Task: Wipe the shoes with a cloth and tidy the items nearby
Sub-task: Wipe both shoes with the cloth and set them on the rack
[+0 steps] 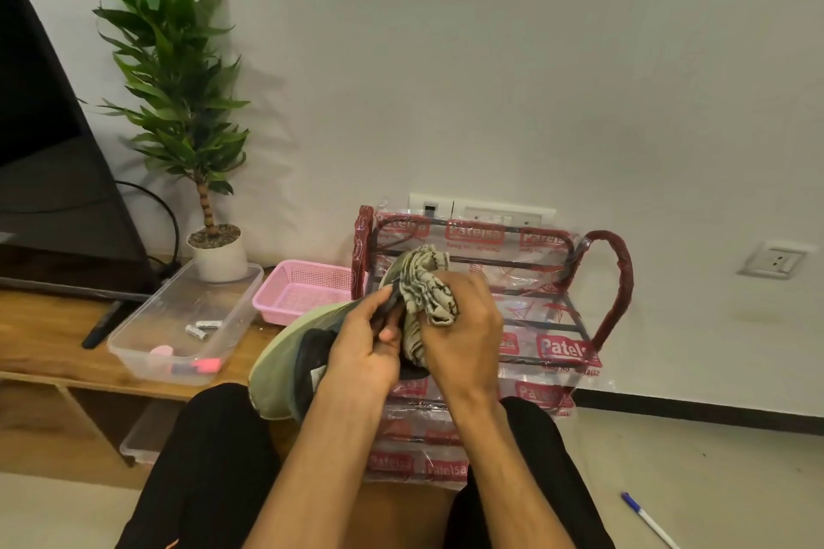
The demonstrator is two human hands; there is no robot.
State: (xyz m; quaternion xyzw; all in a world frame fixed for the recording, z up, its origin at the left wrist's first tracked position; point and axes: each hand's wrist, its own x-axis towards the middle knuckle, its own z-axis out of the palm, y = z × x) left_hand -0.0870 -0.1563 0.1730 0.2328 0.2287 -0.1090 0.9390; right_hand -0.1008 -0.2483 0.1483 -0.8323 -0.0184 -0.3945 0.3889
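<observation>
I hold a grey-green shoe (285, 352) with a pale sole in the air above my lap, sole turned to the left. My left hand (363, 345) grips it around the dark upper near the middle. My right hand (463, 325) clutches a bunched beige patterned cloth (426, 285) and presses it against the shoe's far end. Much of the shoe's upper is hidden behind both hands.
A plastic-wrapped red shoe rack (575, 316) stands against the wall behind my hands. On the wooden bench (40, 334) lie a pink basket (303, 290), a clear tub (178, 316) with batteries and a pink item, a potted plant (218, 254) and a TV (49, 174). A blue pen (646, 519) lies on the floor.
</observation>
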